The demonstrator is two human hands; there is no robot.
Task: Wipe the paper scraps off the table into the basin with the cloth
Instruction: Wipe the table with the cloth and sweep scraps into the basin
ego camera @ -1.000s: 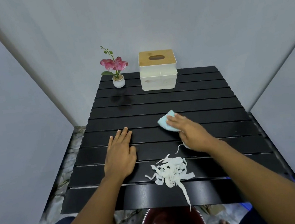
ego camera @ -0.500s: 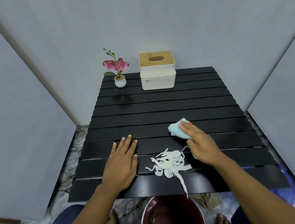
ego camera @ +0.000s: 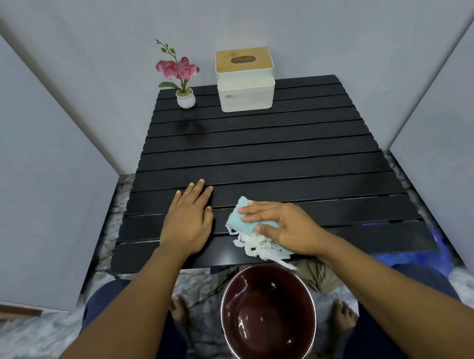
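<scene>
A heap of white paper scraps (ego camera: 256, 247) lies at the near edge of the black slatted table (ego camera: 256, 150), with one strip hanging over the edge. My right hand (ego camera: 285, 227) presses a light blue cloth (ego camera: 239, 218) flat on the table, right behind and partly over the scraps. My left hand (ego camera: 188, 218) rests flat on the slats to the left, fingers together, holding nothing. A dark red basin (ego camera: 268, 318) with a metal rim stands on the floor just below the table's edge, under the scraps, and looks empty.
A small pink orchid in a white pot (ego camera: 181, 78) and a white tissue box with a wooden lid (ego camera: 245, 80) stand at the table's far end. Grey walls close in on both sides. My bare feet flank the basin on the marbled floor.
My right hand has dragged the cloth toward me and leftward onto the scraps, bunching them at the table's near edge. The left hand stays flat on the table.
</scene>
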